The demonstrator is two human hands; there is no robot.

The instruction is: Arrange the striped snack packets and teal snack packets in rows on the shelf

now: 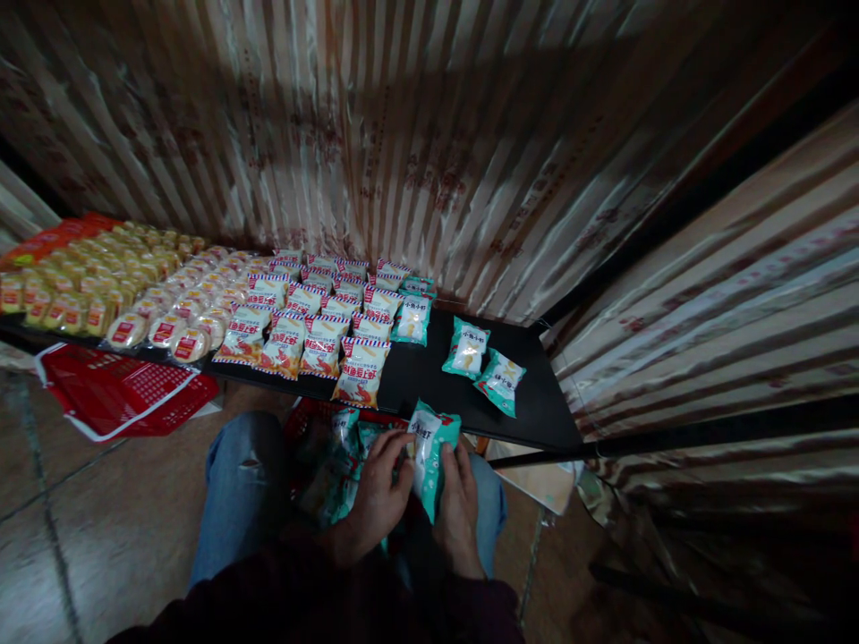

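Note:
Over my lap I hold a teal-and-white snack bag [428,452] upright between my two hands. My right hand [460,505] grips its right side, thumb and fingers closed on the wrapper. At the left edge, the bent fingers of my left hand [381,492] pinch the bag. More teal bags [345,434] lie below and left of that hand, in a red basket [301,413] partly hidden by my arm and leg. On the black shelf [416,380] ahead, two teal bags [466,347] lie apart on the right, and others stand beside the rows of red-and-white shrimp snack bags [359,371].
Round wrapped biscuits [188,335] and yellow packets [73,300] fill the shelf's left part. Under it stands another red basket [127,389] on the tiled floor. Corrugated sheeting [403,161] rises behind, and a dark metal bar [711,438] runs along the right.

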